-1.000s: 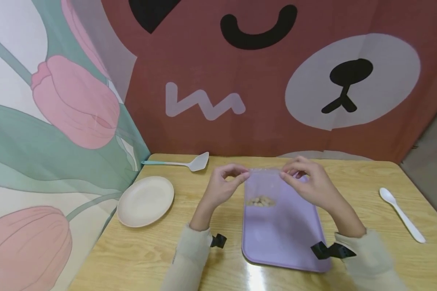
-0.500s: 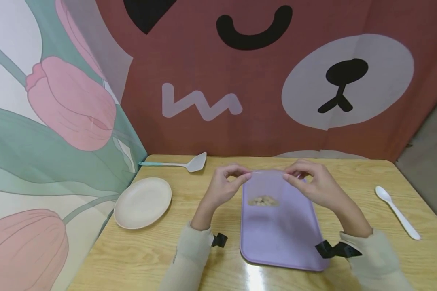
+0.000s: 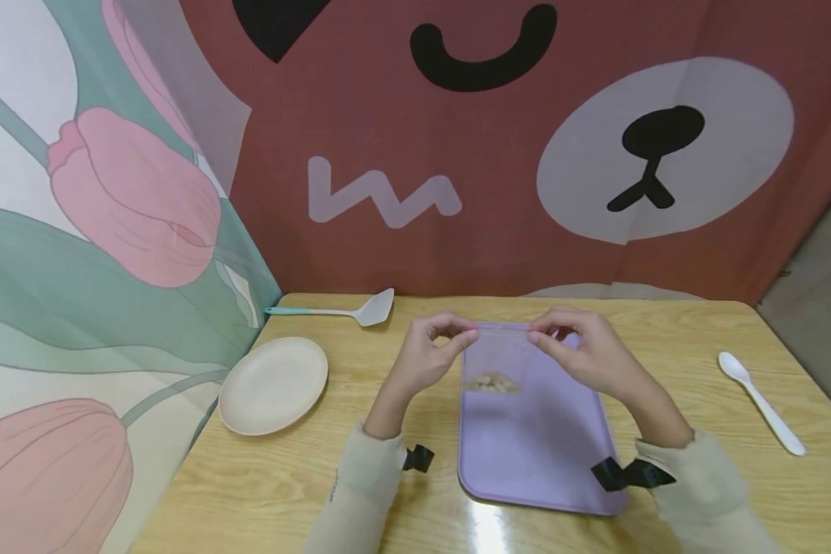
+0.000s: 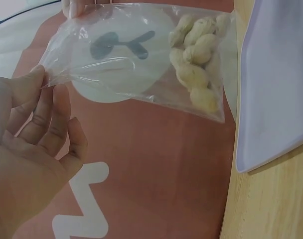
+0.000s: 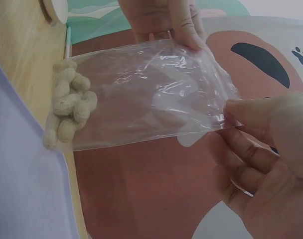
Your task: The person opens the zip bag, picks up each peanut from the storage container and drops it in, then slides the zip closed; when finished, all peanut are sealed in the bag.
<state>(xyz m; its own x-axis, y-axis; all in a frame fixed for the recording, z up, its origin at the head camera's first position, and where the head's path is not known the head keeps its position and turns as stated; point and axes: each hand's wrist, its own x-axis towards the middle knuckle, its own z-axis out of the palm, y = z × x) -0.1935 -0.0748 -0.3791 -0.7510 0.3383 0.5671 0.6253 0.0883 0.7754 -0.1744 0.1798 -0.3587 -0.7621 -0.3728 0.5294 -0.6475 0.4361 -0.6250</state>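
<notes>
A clear plastic bag (image 3: 502,354) hangs upright between both hands, over the far part of the purple tray (image 3: 533,454). Several unshelled peanuts (image 4: 197,59) lie gathered at its bottom. My left hand (image 3: 425,350) pinches one top corner between thumb and forefinger. At the opposite top corner, my right hand (image 3: 585,350) pinches the film the same way. In the right wrist view the bag (image 5: 136,94) stretches from one hand to the other, its film creased near the fingertips.
A cream plate (image 3: 273,385) sits at the left of the wooden table (image 3: 249,492). Behind it lies a spatula (image 3: 374,309) with a turquoise handle. Over on the right is a white spoon (image 3: 762,404). A printed cloth (image 3: 360,254) hangs along the back edge.
My hands first drew slightly apart, tightening the bag's top, then came a little closer again. The peanuts shifted slightly with the bag, and both corners stayed pinched.
</notes>
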